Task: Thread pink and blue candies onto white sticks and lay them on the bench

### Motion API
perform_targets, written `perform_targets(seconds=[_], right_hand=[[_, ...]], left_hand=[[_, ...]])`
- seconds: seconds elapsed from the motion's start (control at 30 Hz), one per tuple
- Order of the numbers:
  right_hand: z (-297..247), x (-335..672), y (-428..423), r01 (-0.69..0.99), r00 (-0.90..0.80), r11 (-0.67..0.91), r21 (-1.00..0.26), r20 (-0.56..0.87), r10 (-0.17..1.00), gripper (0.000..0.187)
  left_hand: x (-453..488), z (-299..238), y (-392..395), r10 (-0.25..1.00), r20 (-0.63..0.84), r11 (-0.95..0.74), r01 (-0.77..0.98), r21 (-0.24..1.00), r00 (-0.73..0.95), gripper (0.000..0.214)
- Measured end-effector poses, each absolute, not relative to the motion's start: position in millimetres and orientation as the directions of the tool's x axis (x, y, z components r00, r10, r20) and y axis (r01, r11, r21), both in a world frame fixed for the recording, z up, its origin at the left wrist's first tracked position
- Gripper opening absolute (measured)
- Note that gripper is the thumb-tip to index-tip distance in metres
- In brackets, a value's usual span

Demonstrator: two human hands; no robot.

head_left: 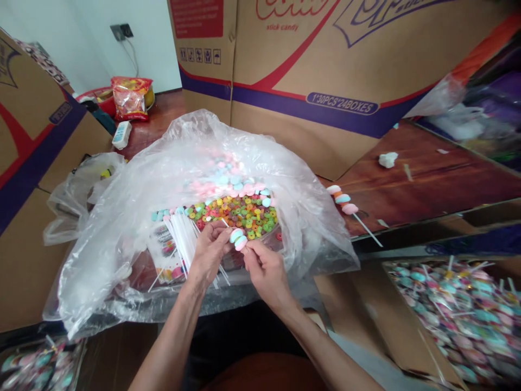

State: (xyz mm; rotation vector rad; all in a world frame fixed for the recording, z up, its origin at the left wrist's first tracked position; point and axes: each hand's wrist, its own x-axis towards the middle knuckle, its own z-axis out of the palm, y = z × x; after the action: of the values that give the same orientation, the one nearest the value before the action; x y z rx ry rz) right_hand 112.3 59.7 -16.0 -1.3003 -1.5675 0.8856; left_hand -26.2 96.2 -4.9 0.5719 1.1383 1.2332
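Observation:
Between my two hands is a candy stick (238,239) threaded with pink and blue marshmallow-like pieces. My left hand (212,247) pinches it from the left, with a white stick end poking out above the fingers. From the right, my right hand (266,267) has its thumb and fingers closed at the lower pink piece. Just beyond the hands lies a heap of colourful ring gummies (244,214). Pink and blue candy pieces (228,176) are piled behind it, partly blurred under plastic. A bundle of white sticks (182,233) lies beside my left hand.
A large clear plastic bag (122,217) surrounds the candies. One loaded candy stick (342,199) rests at the table's right edge. Cardboard boxes (277,108) stand behind and at left. Lower right, an open carton (378,304) holds many wrapped candy sticks; more (40,366) sit lower left.

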Motion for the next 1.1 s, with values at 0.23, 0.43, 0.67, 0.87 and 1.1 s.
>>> perform_targets(seconds=[0.23, 0.43, 0.67, 0.87, 1.1], right_hand=[[-13.0, 123.5, 67.1, 0.288, 0.005, 0.12, -0.95, 0.127, 0.992, 0.027], [-19.5, 135.9, 63.5, 0.236, 0.103, 0.072, -0.969, 0.099, 0.99, 0.027], [-24.1, 134.4, 63.5, 0.198, 0.109, 0.065, -0.978, 0.088, 0.99, 0.028], [-23.7, 135.2, 63.4, 0.18, 0.08, 0.056, -0.982, 0.072, 0.994, 0.027], [-22.8, 135.4, 64.9, 0.202, 0.079, 0.076, -0.976, 0.094, 0.992, 0.028]], left_hand=[[-23.6, -2.0, 126.9, 0.989, -0.068, 0.062, -0.05, 0.997, -0.129, 0.027], [-17.5, 3.2, 181.4, 0.945, 0.326, -0.222, 0.806, 0.548, 0.039, 0.026], [-17.4, -5.4, 204.9, 0.937, 0.348, -0.2, 0.814, 0.545, -0.003, 0.013], [-24.0, -10.3, 195.3, 0.896, 0.438, -0.283, 0.663, 0.693, -0.076, 0.015], [-2.3, -13.1, 202.5, 0.834, 0.551, -0.328, 0.802, 0.499, -0.002, 0.012]])
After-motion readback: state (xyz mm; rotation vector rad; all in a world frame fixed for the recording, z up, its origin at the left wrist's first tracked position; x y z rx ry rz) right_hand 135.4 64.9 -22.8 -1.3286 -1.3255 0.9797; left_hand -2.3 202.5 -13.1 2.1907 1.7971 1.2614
